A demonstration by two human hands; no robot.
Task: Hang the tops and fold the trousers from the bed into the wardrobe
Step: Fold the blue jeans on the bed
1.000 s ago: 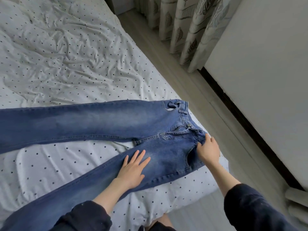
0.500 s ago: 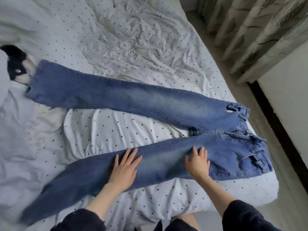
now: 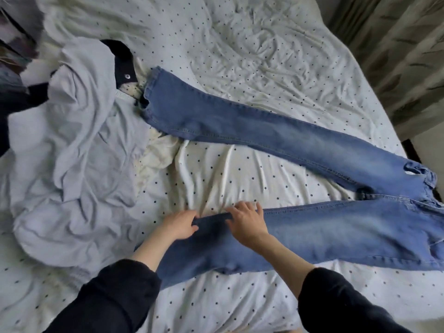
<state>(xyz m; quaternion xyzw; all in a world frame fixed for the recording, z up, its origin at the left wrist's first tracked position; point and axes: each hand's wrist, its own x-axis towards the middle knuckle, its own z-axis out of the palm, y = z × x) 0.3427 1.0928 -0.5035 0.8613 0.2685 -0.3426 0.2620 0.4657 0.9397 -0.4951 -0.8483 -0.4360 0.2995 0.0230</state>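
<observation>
Jeans [image 3: 300, 138] lie spread on the bed [image 3: 240, 56], the 2 legs splayed apart, waistband toward the right edge. I see my left hand [image 3: 179, 224] gripping the upper edge of the near leg with curled fingers, while my right hand [image 3: 247, 222] rests on the same leg just beside it, fingers bent over that edge. A pale grey top [image 3: 72, 145] lies crumpled to the left on the dotted white sheet. Patterned curtains [image 3: 396, 56] hang beyond the bed's far right corner.
</observation>
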